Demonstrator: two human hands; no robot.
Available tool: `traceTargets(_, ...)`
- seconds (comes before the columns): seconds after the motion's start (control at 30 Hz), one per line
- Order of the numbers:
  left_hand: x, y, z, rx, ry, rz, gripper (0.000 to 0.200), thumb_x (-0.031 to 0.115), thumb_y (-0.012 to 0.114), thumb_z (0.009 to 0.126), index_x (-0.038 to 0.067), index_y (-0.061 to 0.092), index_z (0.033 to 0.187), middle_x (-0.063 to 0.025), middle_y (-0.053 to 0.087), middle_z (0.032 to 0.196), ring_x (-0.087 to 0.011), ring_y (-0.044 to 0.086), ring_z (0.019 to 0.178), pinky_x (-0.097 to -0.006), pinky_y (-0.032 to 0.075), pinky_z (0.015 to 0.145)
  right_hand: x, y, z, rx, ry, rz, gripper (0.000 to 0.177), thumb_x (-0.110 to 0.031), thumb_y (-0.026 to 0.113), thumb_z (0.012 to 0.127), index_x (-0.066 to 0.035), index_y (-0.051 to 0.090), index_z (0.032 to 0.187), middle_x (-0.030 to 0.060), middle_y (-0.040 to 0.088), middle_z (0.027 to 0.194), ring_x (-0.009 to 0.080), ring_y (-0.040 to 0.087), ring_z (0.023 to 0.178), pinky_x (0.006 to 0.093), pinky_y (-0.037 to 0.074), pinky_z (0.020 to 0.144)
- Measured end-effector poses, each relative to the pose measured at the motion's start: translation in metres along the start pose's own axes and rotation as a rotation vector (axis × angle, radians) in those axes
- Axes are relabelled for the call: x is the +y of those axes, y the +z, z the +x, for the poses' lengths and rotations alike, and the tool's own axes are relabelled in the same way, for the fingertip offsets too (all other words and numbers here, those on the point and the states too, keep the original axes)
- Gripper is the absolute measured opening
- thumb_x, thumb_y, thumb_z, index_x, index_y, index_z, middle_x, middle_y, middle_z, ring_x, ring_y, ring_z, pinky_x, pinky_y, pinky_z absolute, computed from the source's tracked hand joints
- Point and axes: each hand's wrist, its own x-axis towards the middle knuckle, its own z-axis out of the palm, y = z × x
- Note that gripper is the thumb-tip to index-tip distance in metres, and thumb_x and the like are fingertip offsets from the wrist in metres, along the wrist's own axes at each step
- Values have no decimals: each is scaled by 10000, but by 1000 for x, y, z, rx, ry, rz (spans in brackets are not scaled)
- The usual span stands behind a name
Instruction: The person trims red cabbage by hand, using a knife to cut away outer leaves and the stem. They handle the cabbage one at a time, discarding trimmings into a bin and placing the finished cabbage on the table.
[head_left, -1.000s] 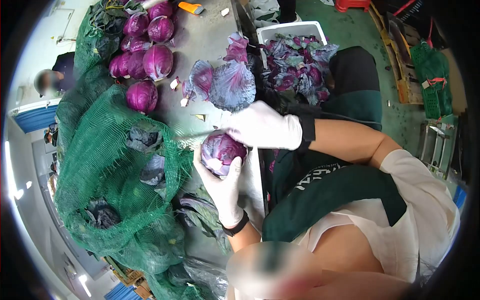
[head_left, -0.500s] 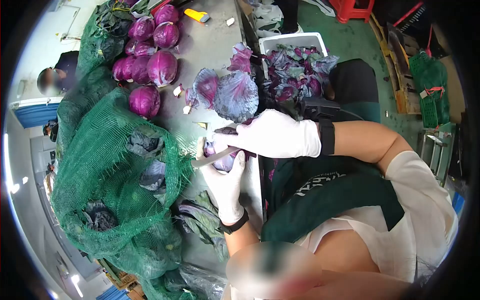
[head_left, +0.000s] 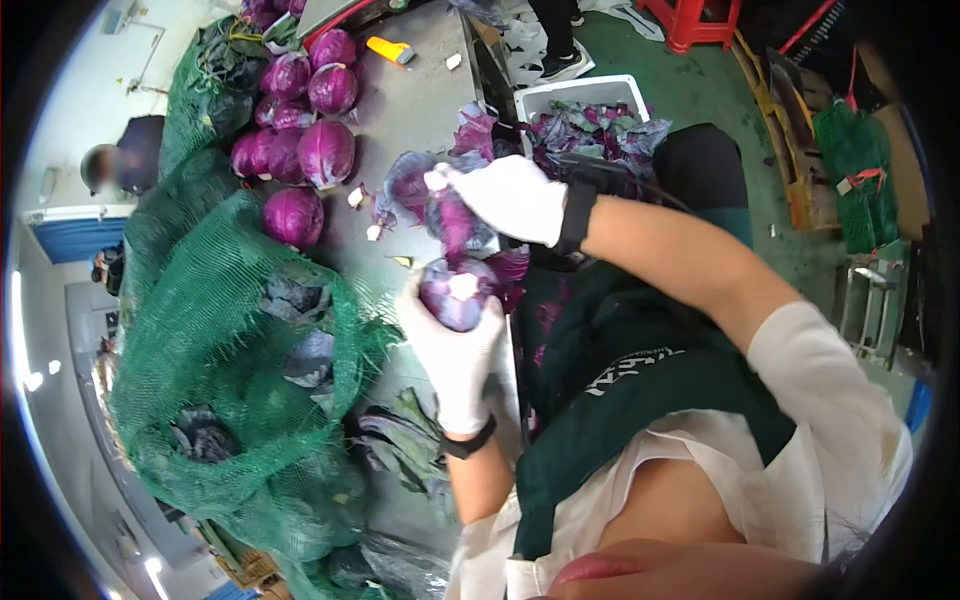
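My left hand (head_left: 450,350) is wrapped round the lower side of a purple cabbage (head_left: 480,308), whose pale cut stem end faces up. Above it, my right hand (head_left: 510,198), in a white glove, has its fingers pinched at the top of a blurred purple leaf (head_left: 455,228) that reaches down to the cabbage. No knife can be made out in my right hand. Loose outer leaves (head_left: 405,190) lie behind the fingers, and a wide purple leaf (head_left: 510,275) hangs at the cabbage's right side.
Several purple cabbages (head_left: 326,155) sit on the metal table (head_left: 425,95), near a yellow-orange tool (head_left: 390,50). A green net sack (head_left: 220,330) with dark cabbages fills the left. A white crate (head_left: 580,88) of leaves stands beyond the table edge. Another person's leg (head_left: 555,30) is behind.
My right hand has moved up and away from the cabbage, and the knife blade seen across it no longer shows. The cabbage's cut end is now exposed, with my left hand still around it.
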Motion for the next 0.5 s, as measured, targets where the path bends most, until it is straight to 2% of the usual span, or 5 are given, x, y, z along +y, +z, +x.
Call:
traceTargets(0.07,-8,1,-3,40,3,-59,823,169,823,642,-36,439,1341,-190,496,1238,-322,484,1196,-424,373,1067,8,-5,-3,121,46,450,323,-241,387,1042,-56,641,1116,151,699,832,291,693,737,420,537,638)
traceTargets(0.1,-18,0,-4,15,-49,-169,852,156,819,651,-19,419,1383,-189,467,1268,-323,467,1216,-430,358,1082,10,-6,-7,90,91,488,308,-215,453,995,-60,641,1183,153,709,890,317,687,820,413,529,729)
traceTargets(0.2,-16,-16,-5,-63,46,-39,854,157,815,701,37,409,1443,-155,433,1351,-275,470,1209,-416,356,1091,-8,-58,-30,-96,92,582,351,-186,526,916,-72,634,1230,176,706,909,343,687,815,427,538,736)
traceTargets(0.27,-18,-25,-7,-113,20,-61,889,151,817,719,62,374,1485,-145,395,1390,-268,456,1241,-418,376,1085,-12,-56,-39,-162,26,552,562,-310,621,876,-126,516,1397,140,672,781,327,673,684,424,537,641)
traceTargets(0.5,-18,-40,-9,-224,-293,-680,1034,220,837,736,44,221,1547,-161,382,1447,-280,421,1310,-417,342,1124,-34,-65,-39,-145,169,728,560,-372,640,875,-129,537,1369,189,707,867,371,694,759,451,554,742)
